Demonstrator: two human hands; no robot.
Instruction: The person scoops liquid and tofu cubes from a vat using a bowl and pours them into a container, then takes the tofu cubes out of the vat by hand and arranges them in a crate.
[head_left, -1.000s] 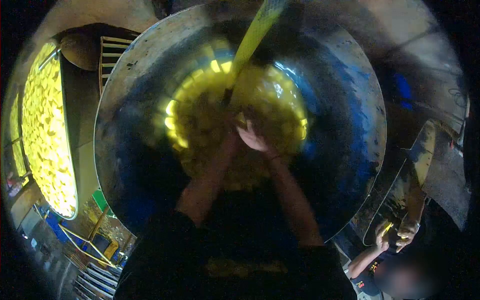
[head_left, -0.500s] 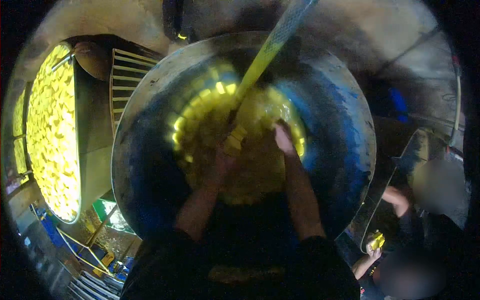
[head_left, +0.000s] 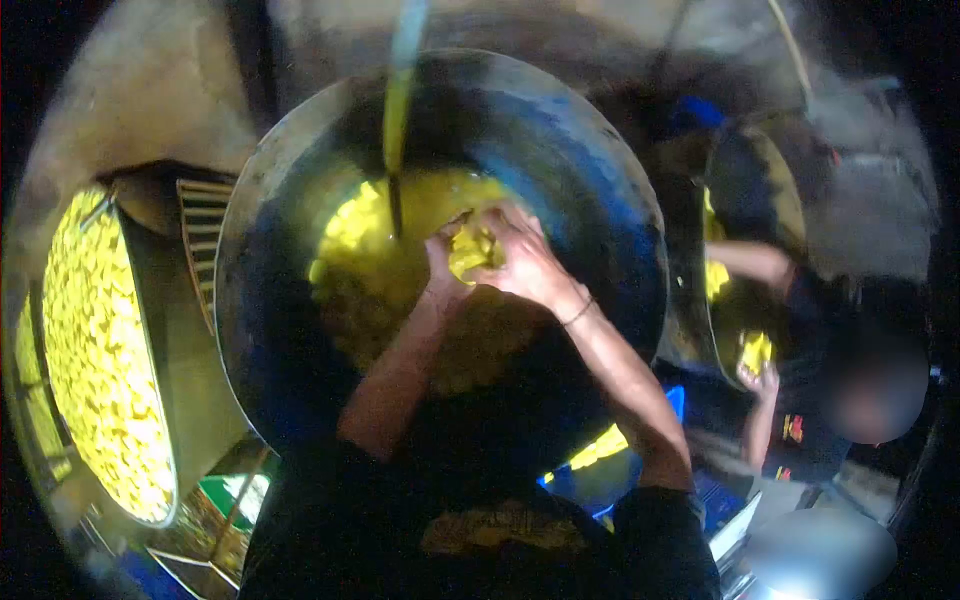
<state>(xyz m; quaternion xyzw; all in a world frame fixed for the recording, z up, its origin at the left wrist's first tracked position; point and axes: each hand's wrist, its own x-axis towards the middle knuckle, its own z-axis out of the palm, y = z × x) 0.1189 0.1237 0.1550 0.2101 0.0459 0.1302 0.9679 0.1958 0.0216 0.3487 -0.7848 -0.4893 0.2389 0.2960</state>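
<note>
My left hand [head_left: 441, 262] and my right hand [head_left: 525, 258] are cupped together around a clump of small yellow blocks [head_left: 472, 250]. Both sets of fingers are closed against the clump, above a large round metal pan [head_left: 250, 215]. Cloudy yellowish liquid [head_left: 400, 320] fills the pan's bottom, with more yellow blocks [head_left: 350, 220] massed along its left side. A long pole [head_left: 397, 120] leans into the liquid just beyond my hands; its lower end looks dark.
To the left stands a wide basin [head_left: 170, 480] heaped with yellow blocks, near a slatted rack [head_left: 203, 240]. A blue crate [head_left: 590, 480] with yellow pieces sits by my right elbow. At right, a co-worker's hand [head_left: 760, 378] holds a yellow piece beside another pan [head_left: 712, 330].
My hands were apart, the left holding yellow blocks and the right low over the liquid; now they meet around a clump. The view has shifted, bringing the blue crate into sight.
</note>
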